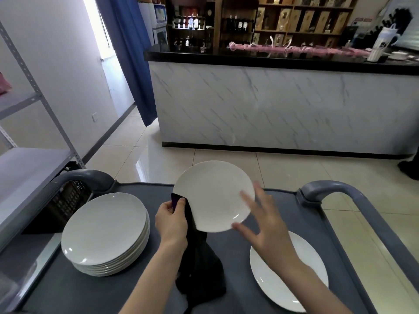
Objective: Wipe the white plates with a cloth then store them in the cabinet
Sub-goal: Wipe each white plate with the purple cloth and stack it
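Two hands: left hand (171,223), right hand (265,225). One cloth (199,264), gripped in the left fingers. One held plate (213,196) between both sets of fingertips, one lone plate (272,282) below the right fingers, and one stack (104,227) left of the left fingers, showing roughly seven rims. Two cart handles: left handle (90,177), right handle (335,186).
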Demonstrator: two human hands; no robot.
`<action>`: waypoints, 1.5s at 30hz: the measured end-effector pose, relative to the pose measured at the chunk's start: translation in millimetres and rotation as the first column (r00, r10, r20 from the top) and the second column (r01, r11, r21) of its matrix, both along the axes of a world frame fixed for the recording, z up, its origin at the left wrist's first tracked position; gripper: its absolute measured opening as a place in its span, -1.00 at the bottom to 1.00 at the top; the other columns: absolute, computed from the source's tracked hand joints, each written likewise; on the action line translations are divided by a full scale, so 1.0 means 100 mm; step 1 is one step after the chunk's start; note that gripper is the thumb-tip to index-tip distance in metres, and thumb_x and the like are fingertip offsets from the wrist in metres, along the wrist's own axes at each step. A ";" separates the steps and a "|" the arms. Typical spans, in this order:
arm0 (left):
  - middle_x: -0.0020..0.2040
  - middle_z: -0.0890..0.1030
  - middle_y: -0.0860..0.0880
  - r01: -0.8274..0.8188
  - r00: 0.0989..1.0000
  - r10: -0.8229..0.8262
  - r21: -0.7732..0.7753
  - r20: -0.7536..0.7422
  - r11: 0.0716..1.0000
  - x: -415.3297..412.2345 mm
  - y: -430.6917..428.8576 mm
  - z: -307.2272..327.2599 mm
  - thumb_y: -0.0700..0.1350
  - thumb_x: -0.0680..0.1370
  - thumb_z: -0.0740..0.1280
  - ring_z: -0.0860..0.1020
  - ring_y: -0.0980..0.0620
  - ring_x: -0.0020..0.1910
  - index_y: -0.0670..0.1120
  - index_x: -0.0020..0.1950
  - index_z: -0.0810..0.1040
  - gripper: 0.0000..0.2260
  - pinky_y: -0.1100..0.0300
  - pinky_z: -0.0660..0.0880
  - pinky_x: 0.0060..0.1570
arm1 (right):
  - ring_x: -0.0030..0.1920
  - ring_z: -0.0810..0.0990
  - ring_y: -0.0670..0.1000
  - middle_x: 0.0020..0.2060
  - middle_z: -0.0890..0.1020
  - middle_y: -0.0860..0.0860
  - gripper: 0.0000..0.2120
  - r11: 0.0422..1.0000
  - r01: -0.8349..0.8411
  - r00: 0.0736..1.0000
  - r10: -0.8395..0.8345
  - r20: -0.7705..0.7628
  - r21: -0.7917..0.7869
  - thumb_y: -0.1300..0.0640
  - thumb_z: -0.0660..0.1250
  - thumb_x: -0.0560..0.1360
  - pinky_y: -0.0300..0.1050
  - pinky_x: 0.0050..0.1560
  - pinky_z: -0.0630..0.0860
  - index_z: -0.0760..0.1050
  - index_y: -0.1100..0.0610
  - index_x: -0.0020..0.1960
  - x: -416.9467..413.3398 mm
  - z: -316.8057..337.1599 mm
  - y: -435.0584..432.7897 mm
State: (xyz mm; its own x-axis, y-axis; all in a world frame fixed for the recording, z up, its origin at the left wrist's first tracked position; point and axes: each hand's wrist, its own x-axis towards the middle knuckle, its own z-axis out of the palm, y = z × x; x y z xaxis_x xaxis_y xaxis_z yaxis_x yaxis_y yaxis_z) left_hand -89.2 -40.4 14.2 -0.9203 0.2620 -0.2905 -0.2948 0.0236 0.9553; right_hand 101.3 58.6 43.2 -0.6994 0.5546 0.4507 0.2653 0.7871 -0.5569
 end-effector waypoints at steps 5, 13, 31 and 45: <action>-0.18 0.67 -0.09 0.078 0.995 -0.081 -0.052 -0.054 0.996 0.00 0.01 0.01 -0.04 0.56 0.38 0.61 -0.09 -0.16 -0.10 -0.13 0.61 -0.84 -0.09 0.56 0.00 | 0.29 0.58 0.13 0.27 0.61 0.08 -0.47 0.772 -0.302 0.939 0.139 0.315 0.559 0.12 0.65 0.27 0.19 0.18 0.57 0.65 0.07 0.21 -0.07 0.01 0.05; -0.38 0.37 -0.04 0.114 0.990 -0.123 -0.110 -0.075 0.987 -0.11 -0.03 0.09 -0.04 0.64 0.22 0.31 -0.03 -0.29 -0.19 -0.34 0.39 -0.62 0.06 0.27 -0.25 | 0.18 0.66 0.05 0.16 0.68 0.04 -0.57 0.928 -0.202 0.977 0.170 0.129 0.312 0.39 0.53 0.37 0.01 0.08 0.64 0.65 0.12 0.20 -0.10 -0.01 -0.01; 0.02 0.58 0.14 0.350 0.728 -0.316 -0.068 -0.608 0.934 0.66 0.30 0.33 -0.18 0.53 0.42 0.55 0.29 0.09 0.04 0.01 0.61 -0.87 0.46 0.41 0.06 | 0.00 0.70 0.13 0.00 0.72 0.19 -0.81 0.223 -0.276 0.806 -0.476 -0.351 -0.935 0.16 0.35 0.53 0.02 -0.06 0.65 0.64 0.19 0.09 -0.18 0.00 -0.20; 0.57 0.03 0.32 0.553 0.030 -0.750 -0.614 -0.661 0.563 0.75 0.02 0.25 0.06 0.66 -0.07 -0.06 0.27 0.56 0.16 0.59 0.09 -0.54 0.11 -0.03 0.54 | 0.11 0.68 0.13 0.10 0.69 0.20 -0.70 0.107 -0.358 0.793 -0.490 -0.362 -0.928 0.05 0.27 0.59 -0.07 -0.08 0.66 0.60 0.21 0.20 -0.10 0.05 -0.14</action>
State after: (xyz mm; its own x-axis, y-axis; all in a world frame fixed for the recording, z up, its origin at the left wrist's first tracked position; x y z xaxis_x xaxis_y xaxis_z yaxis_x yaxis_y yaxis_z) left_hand -13.9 -38.7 39.4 -0.1243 0.9386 0.3219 0.7995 -0.0974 0.5927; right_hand 91.5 44.9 48.2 -0.5308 0.7918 -0.3021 -0.3460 -0.5279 -0.7756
